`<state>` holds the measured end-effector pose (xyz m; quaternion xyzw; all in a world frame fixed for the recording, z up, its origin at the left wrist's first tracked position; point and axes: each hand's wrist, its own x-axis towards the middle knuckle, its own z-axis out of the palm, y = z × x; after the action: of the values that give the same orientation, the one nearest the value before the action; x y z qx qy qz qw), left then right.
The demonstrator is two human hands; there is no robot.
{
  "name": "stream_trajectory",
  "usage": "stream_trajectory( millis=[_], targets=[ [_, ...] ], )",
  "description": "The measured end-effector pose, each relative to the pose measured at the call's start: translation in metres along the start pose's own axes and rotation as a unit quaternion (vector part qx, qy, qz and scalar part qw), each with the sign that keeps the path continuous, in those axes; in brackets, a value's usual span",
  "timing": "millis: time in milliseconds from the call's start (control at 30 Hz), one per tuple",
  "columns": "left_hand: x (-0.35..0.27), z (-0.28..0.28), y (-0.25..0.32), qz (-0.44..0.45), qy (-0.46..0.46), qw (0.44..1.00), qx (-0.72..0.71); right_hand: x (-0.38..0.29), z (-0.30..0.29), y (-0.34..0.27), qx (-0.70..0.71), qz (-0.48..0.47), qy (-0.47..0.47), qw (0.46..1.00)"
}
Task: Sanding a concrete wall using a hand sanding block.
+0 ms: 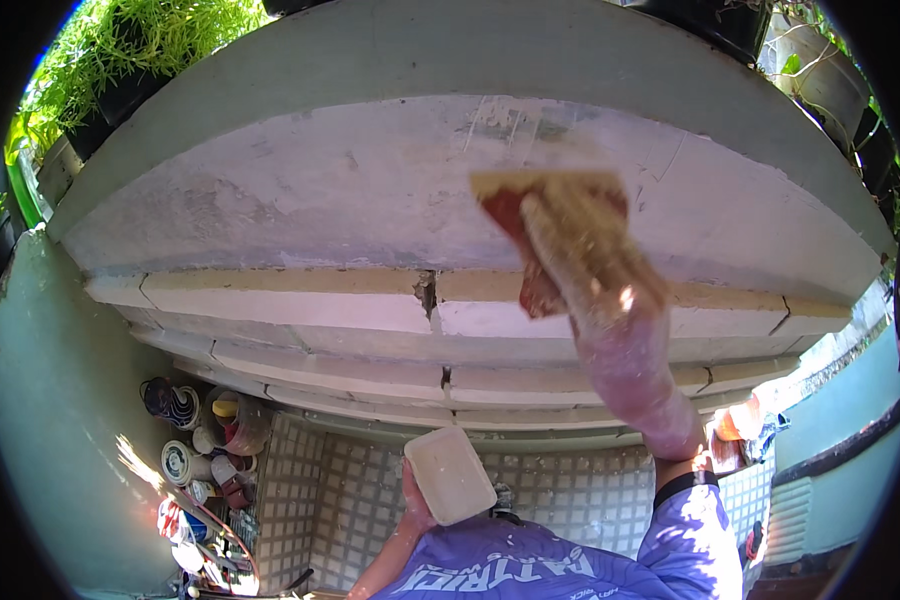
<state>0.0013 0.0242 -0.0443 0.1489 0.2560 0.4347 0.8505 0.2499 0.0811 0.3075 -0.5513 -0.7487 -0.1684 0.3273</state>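
My right hand (592,247), coated in pale powder or paste, grips a broad red scraper (506,206) with a straight yellowish edge. It is blurred and reaches up over the whitish wall face (307,180), which shows grey patches and scratch marks near the top. Whether the blade touches the wall I cannot tell. Low in the view, close to my body, my left hand (416,499) supports a shallow, pale rectangular tray (451,476) from its left side. Below the wall face run several cream ledges (285,300), with a dark, broken gap (426,292) in the upper one.
Potted plants (150,52) stand along the top edge, with more pots (817,67) at the right. Buckets and containers (184,461) crowd the lower left beside a green wall (60,390). Tiled floor (570,487) lies below. A dark rail (840,450) runs along the right wall.
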Motion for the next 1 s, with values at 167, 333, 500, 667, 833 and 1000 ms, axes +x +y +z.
stream_trajectory(
  millis=[167, 333, 500, 667, 833, 1000],
  targets=[
    [0.001, -0.007, 0.004, 0.005, 0.017, 1.0, 0.018, 0.054, 0.037, 0.032, -0.28, -0.089, 0.244, 0.924],
    [0.002, -0.003, 0.012, -0.012, -0.015, 1.0, -0.024, -0.02, 0.078, 0.021, -0.12, -0.118, 0.122, 0.978],
    [0.005, 0.0, 0.02, -0.001, -0.042, 0.999, -0.033, -0.019, 0.048, 0.051, -0.112, -0.139, 0.247, 0.952],
    [0.009, 0.003, 0.024, 0.008, -0.033, 0.999, -0.014, 0.011, 0.027, 0.087, -0.249, 0.005, 0.192, 0.949],
    [0.011, 0.005, 0.028, 0.002, -0.039, 0.999, -0.022, -0.043, 0.055, 0.036, -0.1, -0.043, 0.027, 0.994],
    [0.015, -0.001, 0.029, -0.02, -0.068, 0.996, -0.047, -0.038, 0.019, 0.031, -0.064, -0.075, 0.084, 0.992]
  ],
)
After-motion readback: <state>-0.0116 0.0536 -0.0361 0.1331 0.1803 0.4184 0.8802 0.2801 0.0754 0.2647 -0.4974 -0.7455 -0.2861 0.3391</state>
